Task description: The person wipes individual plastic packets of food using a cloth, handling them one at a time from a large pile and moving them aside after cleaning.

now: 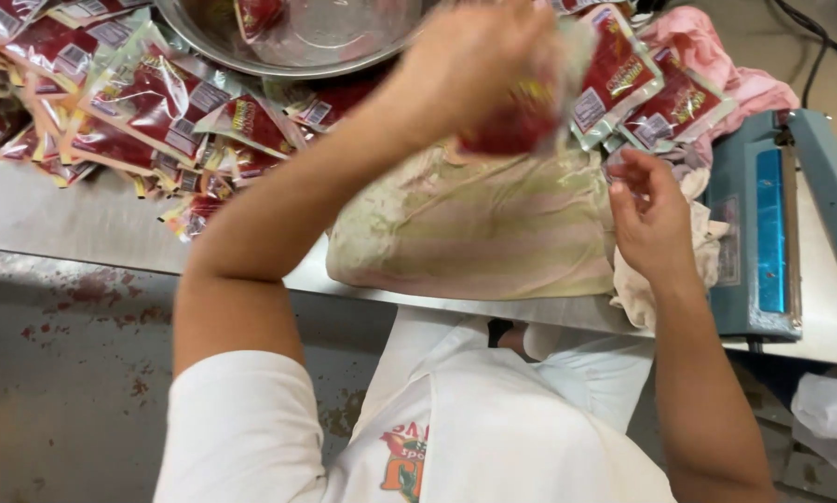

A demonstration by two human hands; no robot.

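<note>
Left hand [469, 61] fingers closed around a red sauce pouch [521, 121] held above the folded cloth [474, 228], right hand [651, 219] open beside the sealer [763, 233]; loose grip could drop it, probably smearing cloth

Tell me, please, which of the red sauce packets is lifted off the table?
The packet gripped in the left hand, raised above the folded cloth; all the other packets lie on the table or in the bowl.

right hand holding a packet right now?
No: the right hand is open with spread fingers above the cloth; the left hand grips the red packet.
</note>
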